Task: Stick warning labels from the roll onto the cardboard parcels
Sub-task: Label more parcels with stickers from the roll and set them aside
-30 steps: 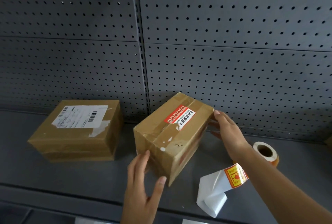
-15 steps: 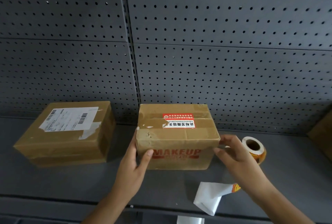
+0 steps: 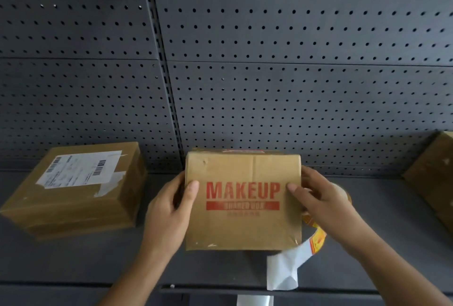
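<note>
We see a brown rectangular cardboard parcel (image 3: pixel 242 200) at the middle of the dark grey metal shelf (image 3: pixel 382 251), tipped so that its broad face with the red printed word "MAKEUP" and a red banner beneath it turns toward the camera. The face is plain kraft board with a faint vertical crease near its centre, small scuffs and white flecks along the lower edge. On the far upper side of the parcel only a thin strip of a red-and-white warning label (image 3: pixel 242 151) is visible.

Both hands are clamped on the parcel, one on each side. The left hand (image 3: pixel 169 210) grips the left edge, thumb laid on the printed face and fingers wrapped behind. The right hand (image 3: pixel 321 197) grips the right edge likewise, thumb tip just beside the final letter.

Behind the right wrist we see part of the orange-and-white label roll (image 3: pixel 346 199), mostly hidden. Its white backing strip (image 3: pixel 284 269), with an orange label (image 3: pixel 317 239) on it, trails to the shelf's front edge.

Toward the left end of the shelf lies a second brown cardboard box (image 3: pixel 73 190) with a white barcode shipping label (image 3: pixel 81 168) on top. At the right end, a third brown box (image 3: pixel 434 170) is cut off by the frame. A grey perforated back panel (image 3: pixel 294 60) rises behind.
</note>
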A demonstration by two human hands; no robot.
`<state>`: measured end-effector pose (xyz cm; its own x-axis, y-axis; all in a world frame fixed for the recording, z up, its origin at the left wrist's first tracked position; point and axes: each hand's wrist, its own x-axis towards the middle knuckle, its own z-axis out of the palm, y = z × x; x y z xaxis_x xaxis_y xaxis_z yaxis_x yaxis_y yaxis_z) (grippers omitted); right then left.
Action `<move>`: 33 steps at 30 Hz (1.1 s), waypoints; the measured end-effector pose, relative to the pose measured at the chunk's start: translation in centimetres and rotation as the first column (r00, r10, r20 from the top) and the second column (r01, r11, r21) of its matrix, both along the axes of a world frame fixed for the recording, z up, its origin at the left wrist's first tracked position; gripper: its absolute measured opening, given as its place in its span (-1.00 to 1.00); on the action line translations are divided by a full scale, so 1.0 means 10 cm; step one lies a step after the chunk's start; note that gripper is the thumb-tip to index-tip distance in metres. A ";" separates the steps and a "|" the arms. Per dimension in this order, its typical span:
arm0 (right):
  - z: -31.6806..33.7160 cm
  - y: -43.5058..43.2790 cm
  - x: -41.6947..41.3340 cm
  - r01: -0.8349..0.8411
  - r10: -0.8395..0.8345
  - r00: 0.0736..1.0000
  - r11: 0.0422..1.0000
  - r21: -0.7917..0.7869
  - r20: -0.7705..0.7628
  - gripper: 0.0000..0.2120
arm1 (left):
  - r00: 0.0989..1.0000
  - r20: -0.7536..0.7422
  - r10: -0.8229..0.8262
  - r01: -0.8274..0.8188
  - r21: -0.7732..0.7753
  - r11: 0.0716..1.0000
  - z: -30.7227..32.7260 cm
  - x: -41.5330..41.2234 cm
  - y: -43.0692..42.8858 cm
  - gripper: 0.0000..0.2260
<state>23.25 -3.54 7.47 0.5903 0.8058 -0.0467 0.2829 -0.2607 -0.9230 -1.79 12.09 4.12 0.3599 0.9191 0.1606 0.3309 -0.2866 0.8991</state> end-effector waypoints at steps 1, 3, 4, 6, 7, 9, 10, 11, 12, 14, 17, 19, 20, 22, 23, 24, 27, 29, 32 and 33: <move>0.02 0.01 0.03 0.010 -0.010 1.000 1.000 -0.026 0.008 -0.70 | 0.999 -0.033 -0.021 0.020 -0.031 0.999 0.07 0.00 0.02 -0.68; 0.04 0.04 0.06 0.001 -0.001 1.000 0.996 -0.090 -0.005 -0.74 | 0.992 -0.096 -0.085 0.074 -0.110 0.991 0.18 0.02 0.07 -0.64; 0.04 0.06 0.08 -0.004 0.003 1.000 0.993 -0.120 -0.011 -0.75 | 0.986 -0.122 -0.112 0.093 -0.153 0.984 0.22 0.03 0.10 -0.62; 0.05 0.09 0.10 0.000 -0.004 1.000 0.987 -0.161 -0.023 -0.75 | 0.976 -0.169 -0.136 0.096 -0.224 0.970 0.25 0.06 0.15 -0.61; 0.06 0.12 0.11 -0.002 -0.003 1.000 0.984 -0.178 -0.027 -0.75 | 0.971 -0.193 -0.137 0.087 -0.248 0.965 0.25 0.08 0.17 -0.61; 0.06 0.17 0.13 -0.018 0.012 0.999 0.975 -0.220 -0.030 -0.76 | 0.959 -0.244 -0.141 0.069 -0.283 0.957 0.24 0.10 0.22 -0.58; 0.06 0.19 0.14 -0.024 0.017 0.999 0.970 -0.242 -0.030 -0.77 | 0.953 -0.266 -0.147 0.062 -0.301 0.952 0.23 0.12 0.25 -0.55; 0.06 0.22 0.14 -0.035 0.030 0.999 0.961 -0.274 -0.021 -0.76 | 0.945 -0.287 -0.155 0.058 -0.320 0.946 0.21 0.13 0.28 -0.51; 0.04 0.25 0.16 -0.053 0.056 0.998 0.950 -0.306 -0.001 -0.73 | 0.937 -0.308 -0.163 0.052 -0.339 0.939 0.18 0.14 0.31 -0.47; 0.00 0.32 0.18 -0.079 0.099 0.994 0.930 -0.358 0.036 -0.66 | 0.920 -0.353 -0.172 0.033 -0.367 0.929 0.15 0.16 0.35 -0.43; -0.04 0.36 0.18 -0.079 0.118 0.990 0.922 -0.379 0.081 -0.63 | 0.908 -0.385 -0.167 0.011 -0.376 0.927 0.15 0.18 0.37 -0.43; -0.01 0.34 0.16 -0.057 0.125 0.979 0.926 -0.373 0.161 -0.64 | 0.908 -0.390 -0.155 0.010 -0.350 0.937 0.14 0.18 0.37 -0.46; 0.01 0.31 0.17 -0.025 0.108 0.970 0.935 -0.353 0.217 -0.66 | 0.907 -0.397 -0.142 0.010 -0.317 0.948 0.14 0.18 0.37 -0.48; 0.04 0.18 0.21 0.085 -0.010 0.954 0.968 -0.237 0.299 -0.72 | 0.889 -0.452 -0.074 0.000 -0.162 0.987 0.12 0.17 0.33 -0.50; 0.05 0.09 0.24 0.152 -0.098 0.943 0.977 -0.149 0.319 -0.75 | 0.882 -0.471 -0.014 0.000 -0.030 1.000 0.13 0.17 0.30 -0.52; 0.04 -0.03 0.27 0.210 -0.179 0.928 0.976 -0.061 0.327 -0.78 | 0.888 -0.459 0.038 0.017 0.116 0.993 0.14 0.18 0.26 -0.56; -0.05 -0.41 0.30 0.302 -0.297 0.911 0.953 0.025 0.286 -0.83 | 0.940 -0.340 0.039 0.100 0.382 0.919 0.27 0.22 0.06 -0.69; -0.19 -0.63 0.27 0.322 -0.300 0.920 0.945 -0.051 0.251 -0.82 | 0.953 -0.302 -0.037 0.166 0.413 0.896 0.33 0.29 -0.09 -0.74; -0.40 -0.84 0.15 0.345 -0.339 0.939 0.926 -0.154 0.064 -0.72 | 0.917 -0.326 -0.229 0.349 0.380 0.857 0.35 0.46 -0.32 -0.76; -0.47 -0.88 0.10 0.328 -0.337 0.941 0.929 -0.174 -0.027 -0.66 | 0.893 -0.344 -0.289 0.412 0.370 0.832 0.33 0.53 -0.39 -0.76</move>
<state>24.27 -12.38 2.78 0.8157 0.5420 -0.2022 0.1032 -0.4803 -0.8710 3.51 8.15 7.46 0.7291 0.5852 0.3549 0.3389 -0.7592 0.5556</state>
